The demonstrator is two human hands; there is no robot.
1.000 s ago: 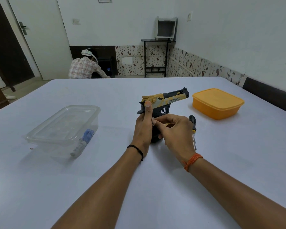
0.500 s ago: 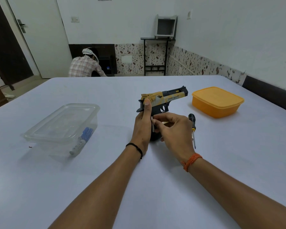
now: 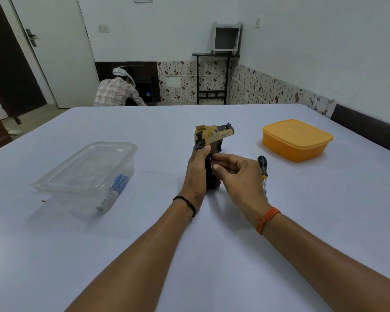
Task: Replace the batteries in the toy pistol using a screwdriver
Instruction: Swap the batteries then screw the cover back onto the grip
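Observation:
A yellow and black toy pistol [image 3: 214,137] stands upright at the table's middle, butt down on the cloth, barrel pointing away and to the right. My left hand [image 3: 197,170] grips its black handle from the left. My right hand [image 3: 239,174] is at the handle's right side, with fingertips curled against a thin edge there; what they pinch is too small to tell. A screwdriver [image 3: 263,172] with a black handle and yellow collar lies on the table just right of my right hand, partly hidden behind it.
A clear lidded plastic box [image 3: 88,176] with batteries inside sits at the left. An orange lidded box [image 3: 296,139] sits at the right. A person in a checked shirt sits beyond the table's far edge [image 3: 118,92].
The pistol has turned so its barrel points more away from me. My left thumb has dropped from the slide to the handle. My right fingers stay at the handle's side.

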